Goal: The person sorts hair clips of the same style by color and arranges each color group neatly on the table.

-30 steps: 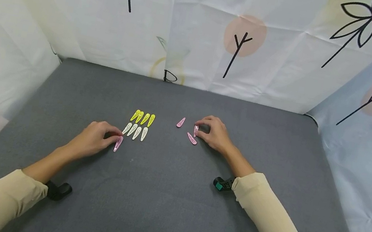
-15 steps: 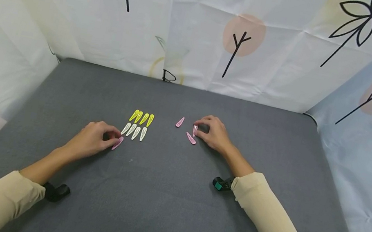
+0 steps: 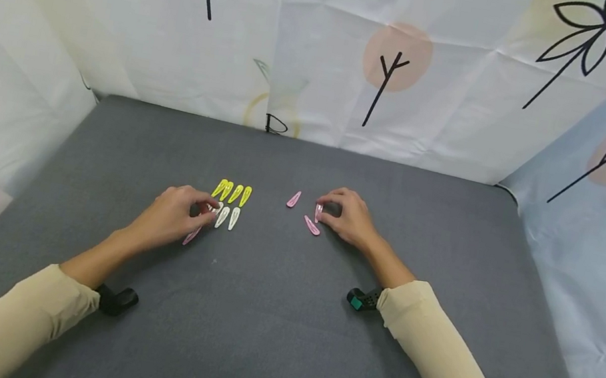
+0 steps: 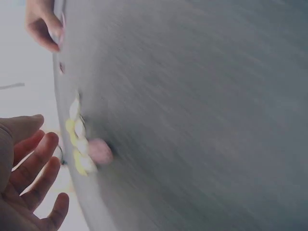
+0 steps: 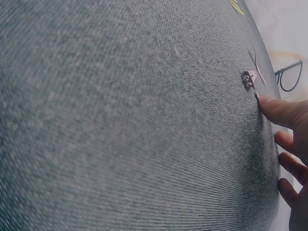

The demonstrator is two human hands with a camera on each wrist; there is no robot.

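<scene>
My left hand [image 3: 171,216] hovers over the row of white snap hair clips [image 3: 234,219], hiding part of it; its fingers are loosely bent and hold nothing in the left wrist view. Just below that hand lies a pink snap hair clip [image 3: 191,236], tilted on the table and partly covered. Above the white row are several yellow snap hair clips [image 3: 236,193]. With thumb and fingertips, my right hand [image 3: 351,219] pinches another pink hair clip [image 3: 318,212]. Two more pink clips lie beside it, one slanted clip [image 3: 311,226] and one farther left clip [image 3: 293,199].
A grey cloth-covered table [image 3: 266,331] spans the work area. Printed white curtains [image 3: 327,51] hang behind it and along both sides. Black wrist devices [image 3: 117,301] sit below each hand, at the cuffs of the beige sleeves [image 3: 433,347].
My left hand has let go of the pink clip below the white row and moved right and slightly up. That clip now lies more slanted. The right hand has stayed in place.
</scene>
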